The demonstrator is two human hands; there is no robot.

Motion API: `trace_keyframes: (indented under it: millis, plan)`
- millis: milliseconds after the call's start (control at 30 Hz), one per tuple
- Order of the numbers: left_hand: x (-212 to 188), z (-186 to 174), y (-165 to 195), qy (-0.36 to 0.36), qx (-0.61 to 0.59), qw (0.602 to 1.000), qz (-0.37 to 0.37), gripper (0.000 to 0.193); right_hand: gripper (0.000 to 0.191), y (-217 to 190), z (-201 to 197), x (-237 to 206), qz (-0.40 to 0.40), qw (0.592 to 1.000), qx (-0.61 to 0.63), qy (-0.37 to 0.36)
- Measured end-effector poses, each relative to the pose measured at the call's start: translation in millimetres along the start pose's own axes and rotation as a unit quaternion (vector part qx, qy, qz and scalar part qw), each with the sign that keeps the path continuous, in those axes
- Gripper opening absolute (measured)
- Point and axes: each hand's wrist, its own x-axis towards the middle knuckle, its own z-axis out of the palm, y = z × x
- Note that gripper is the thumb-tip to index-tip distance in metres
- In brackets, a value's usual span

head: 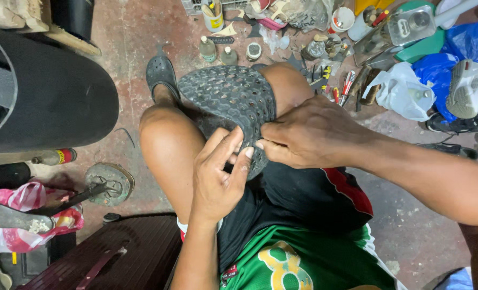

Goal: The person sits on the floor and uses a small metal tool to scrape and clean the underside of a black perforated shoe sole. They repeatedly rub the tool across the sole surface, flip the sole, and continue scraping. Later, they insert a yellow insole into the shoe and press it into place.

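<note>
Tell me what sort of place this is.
Probably a cobbler's floor workshop: both hands, left hand and right hand, work a dark perforated rubber shoe sole on the knees; small glue bottles, hand tools and a white sneaker lie around.

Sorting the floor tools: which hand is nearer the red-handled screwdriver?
Right. The right hand lies just below the red-handled screwdriver; the left hand sits farther down-left, on the perforated shoe sole.

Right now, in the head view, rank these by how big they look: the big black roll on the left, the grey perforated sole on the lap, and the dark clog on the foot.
1. Black roll
2. Grey perforated sole
3. Dark clog, farther from the camera, so its true size is unsure.
</note>
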Motion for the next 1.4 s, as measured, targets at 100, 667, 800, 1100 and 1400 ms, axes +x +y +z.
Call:
trace_keyframes:
  millis: [100,667,800,1100,1400]
  plan:
    - [-4,3,-5,-0.002,-0.024,1.000,-0.020,0.036,0.035,7,13,-5,0.000,0.997,0.063,0.053]
    - [-8,12,-15,0.031,-0.093,0.992,-0.083,0.043,0.017,-2,12,-28,0.027,0.978,0.094,0.185]
    - [-9,13,-15,0.036,-0.212,0.972,-0.095,0.046,0.022,-9,12,-29,0.106,0.954,0.217,0.175]
    - [-14,4,-18,0.039,-0.286,0.955,-0.073,0.043,0.041,10,43,-51,0.183,0.854,0.423,0.243]
    - [-24,-1,-23,0.008,-0.015,0.999,0.046,0.021,0.027,24,50,-24,0.101,0.825,0.507,0.228]
